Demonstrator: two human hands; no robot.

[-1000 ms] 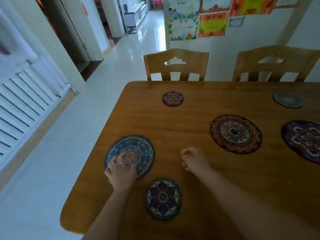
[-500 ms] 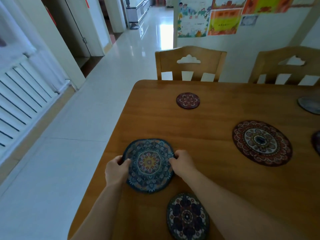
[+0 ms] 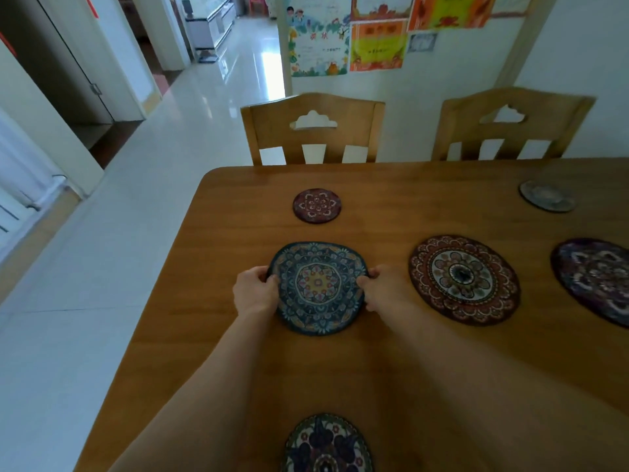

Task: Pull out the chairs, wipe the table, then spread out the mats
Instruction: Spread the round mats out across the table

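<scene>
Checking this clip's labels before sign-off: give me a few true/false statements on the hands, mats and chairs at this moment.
1. Both hands hold the blue mat by its edges: left hand, right hand. True.
2. The small red mat lies nearer the person than the blue mat. False: it lies beyond it, toward the chairs.
3. Two wooden chairs stand at the table's far side, one left of the other. True.
4. The large red mat overlaps the blue mat. False: bare table shows between them.
5. A cloth lies on the table. False: only mats are visible.
</scene>
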